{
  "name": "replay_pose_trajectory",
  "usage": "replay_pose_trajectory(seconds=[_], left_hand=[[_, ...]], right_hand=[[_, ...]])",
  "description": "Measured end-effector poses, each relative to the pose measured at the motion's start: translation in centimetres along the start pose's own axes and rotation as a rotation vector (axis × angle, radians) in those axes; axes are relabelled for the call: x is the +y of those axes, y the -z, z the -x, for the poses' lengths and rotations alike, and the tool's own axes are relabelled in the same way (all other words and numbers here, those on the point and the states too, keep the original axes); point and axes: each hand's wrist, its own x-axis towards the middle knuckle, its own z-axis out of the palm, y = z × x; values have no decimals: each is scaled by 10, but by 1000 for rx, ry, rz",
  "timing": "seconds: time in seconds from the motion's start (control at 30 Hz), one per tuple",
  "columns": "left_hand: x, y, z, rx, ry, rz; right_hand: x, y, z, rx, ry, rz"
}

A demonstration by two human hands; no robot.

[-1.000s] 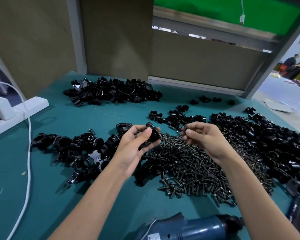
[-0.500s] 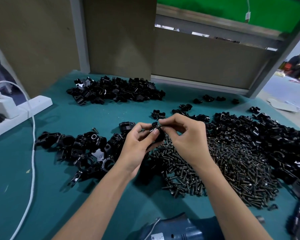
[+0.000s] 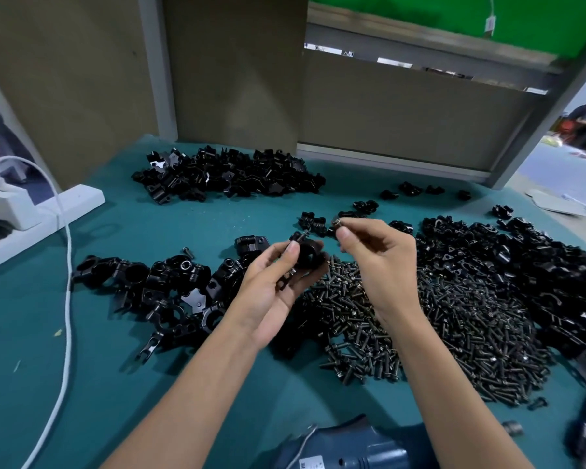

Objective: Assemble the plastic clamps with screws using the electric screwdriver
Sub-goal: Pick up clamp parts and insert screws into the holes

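Observation:
My left hand [image 3: 271,286] grips a black plastic clamp [image 3: 308,257] above the table, with a screw sticking out of the clamp's top left corner. My right hand [image 3: 379,262] pinches a small screw [image 3: 337,222] between thumb and fingertips, just right of the clamp and apart from it. A large heap of dark screws [image 3: 420,326] lies under and right of both hands. The blue electric screwdriver [image 3: 345,451] lies at the near edge, partly cut off by the frame.
Piles of black clamp parts lie at the back [image 3: 227,177], at the left [image 3: 159,289] and at the right [image 3: 528,265]. A white power strip [image 3: 38,221] with a charger and a white cable [image 3: 66,299] sits at the left. Cardboard walls stand behind the green table [image 3: 48,367].
My right hand has drawn back to the right from the clamp, still pinching a screw. A screw now sticks out of the clamp in my left hand.

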Motion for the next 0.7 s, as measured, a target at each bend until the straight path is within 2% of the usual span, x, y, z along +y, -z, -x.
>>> replay_pose_trajectory(seconds=[0.17, 0.23, 0.47, 0.7], left_hand=[[1, -1, 1, 48, 18, 91], [1, -1, 0, 58, 17, 100], [2, -1, 1, 44, 10, 101], [0, -1, 1, 29, 17, 23]], right_hand=[[8, -1, 3, -222, -50, 139], [9, -3, 3, -264, -47, 163], [7, 0, 3, -53, -45, 2], [9, -3, 3, -89, 32, 62]])
